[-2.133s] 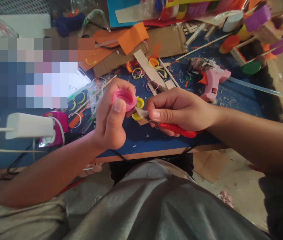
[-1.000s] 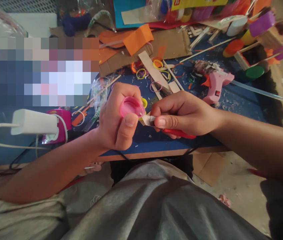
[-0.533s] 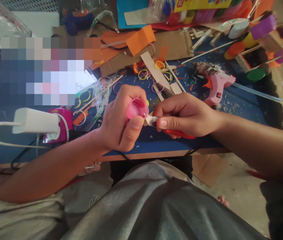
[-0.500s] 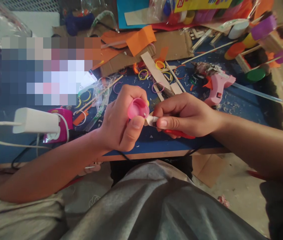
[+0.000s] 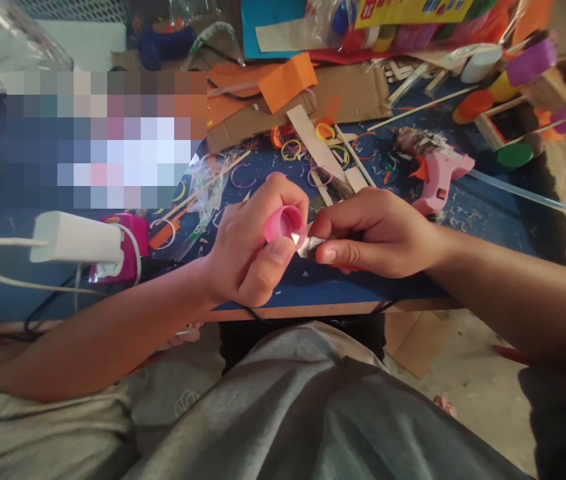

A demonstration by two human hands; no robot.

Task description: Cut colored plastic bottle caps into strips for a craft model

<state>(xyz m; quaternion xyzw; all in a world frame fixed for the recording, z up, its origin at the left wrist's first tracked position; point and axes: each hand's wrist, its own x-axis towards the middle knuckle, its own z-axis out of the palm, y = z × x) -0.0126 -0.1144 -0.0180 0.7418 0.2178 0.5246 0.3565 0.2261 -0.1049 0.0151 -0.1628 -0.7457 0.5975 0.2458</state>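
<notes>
My left hand [image 5: 253, 250] is closed around a pink plastic bottle cap [image 5: 283, 225], thumb pressed on its near edge. My right hand [image 5: 373, 233] grips a red-handled utility knife [image 5: 313, 245]; only the silvery blade tip and a sliver of red handle show. The blade tip touches the cap's rim. Both hands hover just above the near edge of the blue table [image 5: 323, 280].
A pink glue gun [image 5: 435, 177] lies right of my hands. Coloured plastic rings [image 5: 290, 148], cardboard strips, orange paper and sticks litter the table behind. A white charger plugged into a pink socket [image 5: 113, 250] sits left. Coloured caps on sticks [image 5: 513, 153] stand far right.
My left hand has turned the pink cap from opening-up to tilted on its side and drifted right. The knife blade stayed at the rim, and my right hand now hides most of the red handle.
</notes>
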